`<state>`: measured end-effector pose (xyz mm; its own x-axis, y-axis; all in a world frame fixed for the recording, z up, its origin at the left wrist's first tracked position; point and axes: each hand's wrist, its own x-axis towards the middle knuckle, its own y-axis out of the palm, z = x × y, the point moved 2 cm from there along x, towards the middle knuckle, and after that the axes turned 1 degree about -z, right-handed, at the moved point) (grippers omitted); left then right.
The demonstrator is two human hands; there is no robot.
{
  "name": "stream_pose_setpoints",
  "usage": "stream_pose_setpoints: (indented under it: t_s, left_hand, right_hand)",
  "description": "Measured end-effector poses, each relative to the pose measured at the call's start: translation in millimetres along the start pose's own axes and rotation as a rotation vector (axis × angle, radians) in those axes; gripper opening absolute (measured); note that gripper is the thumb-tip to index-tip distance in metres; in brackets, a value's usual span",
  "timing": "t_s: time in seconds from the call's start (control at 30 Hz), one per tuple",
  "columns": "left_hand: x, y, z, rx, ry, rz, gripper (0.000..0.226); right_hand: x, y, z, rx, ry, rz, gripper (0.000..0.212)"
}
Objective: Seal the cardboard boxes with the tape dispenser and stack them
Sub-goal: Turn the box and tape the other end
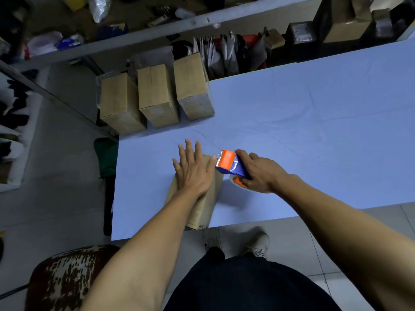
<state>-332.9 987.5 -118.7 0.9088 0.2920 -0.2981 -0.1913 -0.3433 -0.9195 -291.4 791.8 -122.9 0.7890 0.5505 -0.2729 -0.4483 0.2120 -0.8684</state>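
The small brown cardboard box [203,206] lies near the front edge of the pale blue worktop [314,122], its long side running away from the person. It looks light and stiff, but its flaps can probably spring up, so I judge it is best held flat from above, with pressure on the top, while the tape goes along the seam. The left hand [193,170] does exactly this: its fingers are straight and spread, the palm presses down on the top of the box and it grips nothing. The right hand [258,171] is closed around the handle of the orange and blue plastic tape dispenser [229,163], whose orange front end sits at the far right corner of the box, just beside the left hand's fingers. Whether the tape already sticks on the cardboard, I cannot tell. The dispenser has a cutting blade at the front, so the left fingers should stay out of its way. At the far left corner of the worktop three similar brown cardboard boxes [157,95] stand side by side, well apart from the one in work. Behind them are shelves with bags and parcels.
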Motion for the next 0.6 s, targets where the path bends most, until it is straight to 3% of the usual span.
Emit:
stream_pose_setpoints:
  t_s: [0.33,0.6]
  left_hand:
    - [-2,11,-12,0.102,-0.031,-0.038,0.076]
    - [-3,13,-13,0.108,-0.028,-0.047,0.082]
  right_hand:
    - [-28,2,-27,0.16,-0.029,-0.005,0.079]
    - [-39,0,-55,0.028,0.024,0.05,0.084]
